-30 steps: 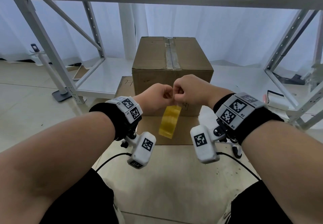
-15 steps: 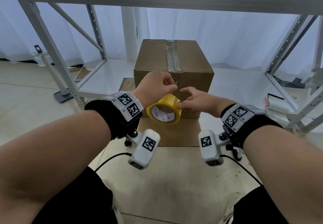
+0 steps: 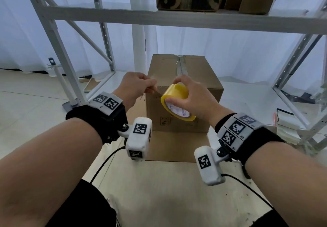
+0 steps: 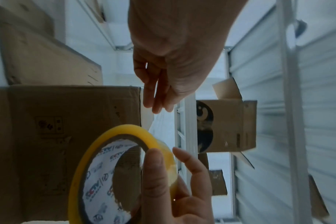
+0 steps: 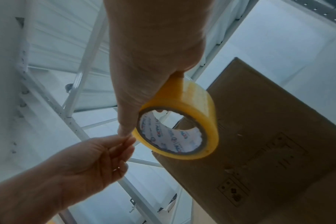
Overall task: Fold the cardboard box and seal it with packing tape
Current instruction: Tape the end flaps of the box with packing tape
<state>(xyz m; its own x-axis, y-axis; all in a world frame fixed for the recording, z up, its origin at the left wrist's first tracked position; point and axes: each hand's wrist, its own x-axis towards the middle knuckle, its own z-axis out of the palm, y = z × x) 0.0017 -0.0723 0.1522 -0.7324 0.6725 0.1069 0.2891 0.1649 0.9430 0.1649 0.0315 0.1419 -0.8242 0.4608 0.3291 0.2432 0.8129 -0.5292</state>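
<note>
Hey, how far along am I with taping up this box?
Done: the cardboard box stands folded, with a tape strip already along its top seam. In hand: your right hand grips the tape roll while your left hand pinches its free end, pulling a short length out. Left: laying that new strip on the box and cutting it.

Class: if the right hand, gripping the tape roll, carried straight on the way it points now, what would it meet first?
Most likely the cardboard box: the right hand points forward at its upper front edge, with the tape roll leading. Depth is hard to judge, so contact may come slightly higher.
</note>
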